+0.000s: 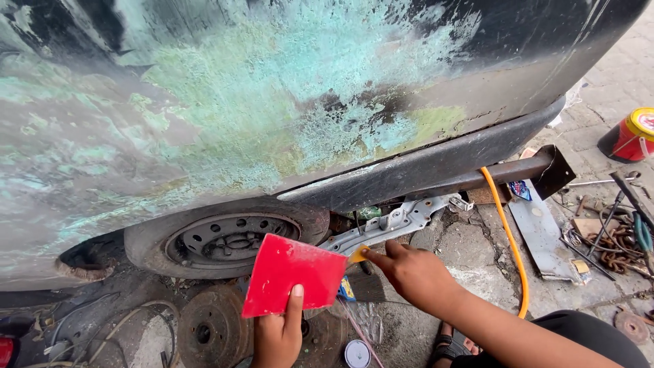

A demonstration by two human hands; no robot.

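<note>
Left hand pinches the red card upright, thumb flat on its face, while the right hand, fingers closed, nips a small yellow scraper at the card's top right corner, just before the wheel under the patchy car panel.

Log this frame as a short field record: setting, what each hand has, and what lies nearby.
setting: outdoors on paving, beside a car body panel sanded to patchy green and grey
left hand: holds a red flat card upright by its lower edge
right hand: pinches a small yellow piece against the card's right edge
below panel: wheel with bare steel rim
ground right: orange hose, rusty chain, red and yellow tin
</note>
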